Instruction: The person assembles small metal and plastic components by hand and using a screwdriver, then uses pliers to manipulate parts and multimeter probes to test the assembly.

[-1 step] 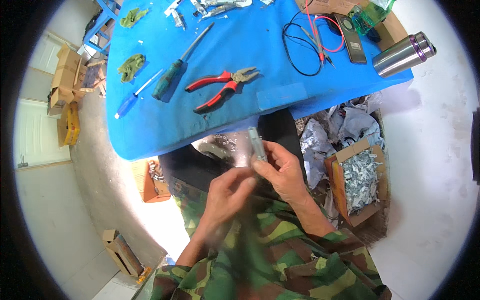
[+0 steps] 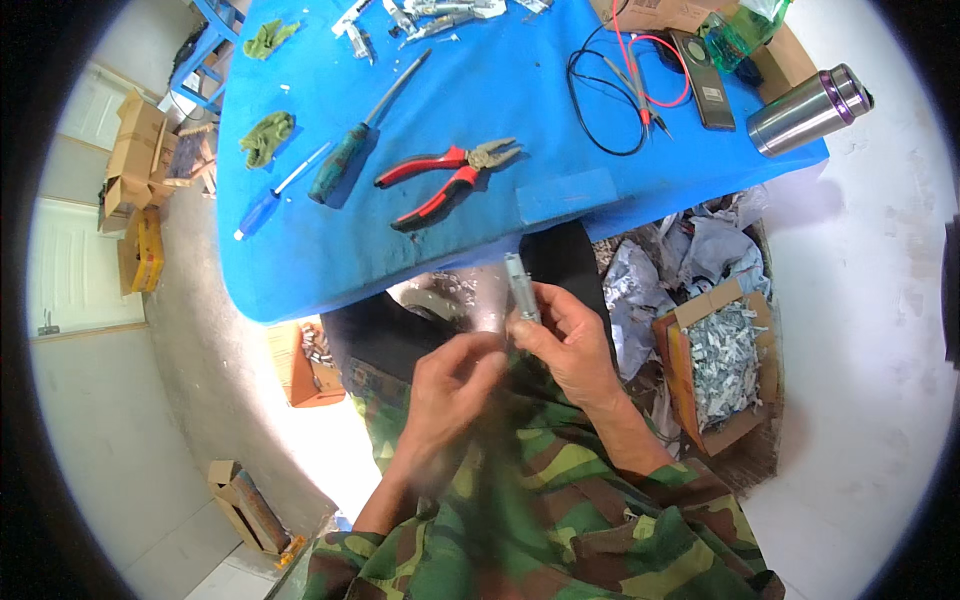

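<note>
Between the thumb and fingers of my right hand [image 2: 570, 335] stands a slim, pale grey, partly clear plastic piece [image 2: 521, 286], nearly upright and just beyond the table's front edge. My left hand [image 2: 452, 382] is beside it, its fingers curled and thumb pressed in; whatever they may hold is hidden. Both hands are low over my lap. On the blue-covered table [image 2: 480, 215] lie red-handled pliers [image 2: 450, 180] with parted handles. To their left are a green-handled screwdriver [image 2: 342, 160] and a smaller blue-handled screwdriver [image 2: 262, 212].
Similar grey pieces [image 2: 440, 18] are heaped at the table's far side. Test leads [image 2: 640, 100], a dark handheld device [image 2: 705, 85] and a steel flask [image 2: 805, 112] occupy the right. A carton of grey-white scraps [image 2: 725, 370] stands below right. Green gloves [image 2: 266, 140] lie far left.
The whole view has shifted very slightly. The plastic piece in my right hand has turned a little and shows more of its grey side. My left hand keeps its curled shape.
</note>
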{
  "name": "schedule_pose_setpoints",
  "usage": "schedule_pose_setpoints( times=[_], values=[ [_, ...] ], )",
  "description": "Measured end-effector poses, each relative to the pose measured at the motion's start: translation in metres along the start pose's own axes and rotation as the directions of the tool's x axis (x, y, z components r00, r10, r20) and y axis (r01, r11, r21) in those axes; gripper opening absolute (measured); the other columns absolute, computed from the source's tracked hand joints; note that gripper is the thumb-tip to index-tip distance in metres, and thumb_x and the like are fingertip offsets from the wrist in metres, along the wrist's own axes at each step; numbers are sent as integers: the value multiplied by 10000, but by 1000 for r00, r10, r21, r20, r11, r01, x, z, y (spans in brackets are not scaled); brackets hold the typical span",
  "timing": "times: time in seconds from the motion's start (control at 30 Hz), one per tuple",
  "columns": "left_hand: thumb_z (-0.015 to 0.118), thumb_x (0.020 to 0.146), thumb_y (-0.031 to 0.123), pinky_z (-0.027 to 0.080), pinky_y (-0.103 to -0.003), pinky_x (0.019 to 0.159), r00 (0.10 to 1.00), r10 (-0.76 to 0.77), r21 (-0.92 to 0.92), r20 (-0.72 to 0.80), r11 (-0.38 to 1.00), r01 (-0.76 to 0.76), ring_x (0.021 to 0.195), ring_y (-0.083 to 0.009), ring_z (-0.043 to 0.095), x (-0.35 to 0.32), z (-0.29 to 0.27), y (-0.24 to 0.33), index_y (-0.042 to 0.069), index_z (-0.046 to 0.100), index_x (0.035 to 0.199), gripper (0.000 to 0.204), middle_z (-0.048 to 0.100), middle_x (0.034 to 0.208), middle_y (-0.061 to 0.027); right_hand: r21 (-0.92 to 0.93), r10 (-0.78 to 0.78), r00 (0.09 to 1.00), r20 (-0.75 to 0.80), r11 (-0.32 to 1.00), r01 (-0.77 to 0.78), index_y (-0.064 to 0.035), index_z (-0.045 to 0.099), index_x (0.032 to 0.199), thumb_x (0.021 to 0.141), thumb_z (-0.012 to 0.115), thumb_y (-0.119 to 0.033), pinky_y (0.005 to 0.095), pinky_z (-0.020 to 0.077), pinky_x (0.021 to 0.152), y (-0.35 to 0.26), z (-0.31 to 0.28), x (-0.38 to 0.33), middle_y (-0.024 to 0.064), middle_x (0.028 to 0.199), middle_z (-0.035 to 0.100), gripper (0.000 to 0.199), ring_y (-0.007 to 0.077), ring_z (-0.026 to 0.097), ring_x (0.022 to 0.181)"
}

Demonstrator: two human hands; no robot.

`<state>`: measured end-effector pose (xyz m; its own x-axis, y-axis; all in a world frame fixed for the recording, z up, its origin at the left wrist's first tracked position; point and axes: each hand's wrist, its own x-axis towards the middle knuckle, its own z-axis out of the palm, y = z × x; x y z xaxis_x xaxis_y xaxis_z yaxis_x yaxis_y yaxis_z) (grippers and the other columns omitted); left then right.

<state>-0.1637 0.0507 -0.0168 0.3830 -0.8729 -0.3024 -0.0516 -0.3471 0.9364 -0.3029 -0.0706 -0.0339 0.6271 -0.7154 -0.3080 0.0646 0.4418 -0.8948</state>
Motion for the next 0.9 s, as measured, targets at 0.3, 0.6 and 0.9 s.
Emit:
schedule_pose_setpoints(
  times=[0.3, 0.6, 0.9],
  values=[
    [769, 882, 76, 554, -320, 798, 809, 528, 606, -258, 741, -291, 947, -215, 695, 54, -47, 39, -4, 699, 1117, 258, 714, 1099, -130, 188, 114, 993, 31, 975, -118, 43, 534, 1307, 990, 631, -104, 213, 410, 532, -8, -8, 5, 56, 988, 619, 363, 79, 552, 660],
    [819, 828, 133, 487, -439, 1030, 675, 714, 877, -186, 430, -214, 1222, -353, 596, 125, -80, 62, 21, 686, 1183, 395, 647, 1308, -175, 240, 94, 995, 35, 966, -100, 35, 539, 1282, 992, 616, -116, 198, 338, 493, -13, -9, 8, 47, 936, 591, 337, 45, 465, 605],
    [834, 809, 221, 453, -464, 1050, 794, 607, 868, -15, 403, -292, 1245, -352, 582, 126, -70, 76, 59, 709, 1146, 395, 639, 1319, -162, 205, 95, 995, 41, 973, -101, 33, 542, 1265, 987, 600, -105, 204, 360, 535, -4, -13, 14, 38, 943, 597, 316, 48, 478, 639]
  ],
)
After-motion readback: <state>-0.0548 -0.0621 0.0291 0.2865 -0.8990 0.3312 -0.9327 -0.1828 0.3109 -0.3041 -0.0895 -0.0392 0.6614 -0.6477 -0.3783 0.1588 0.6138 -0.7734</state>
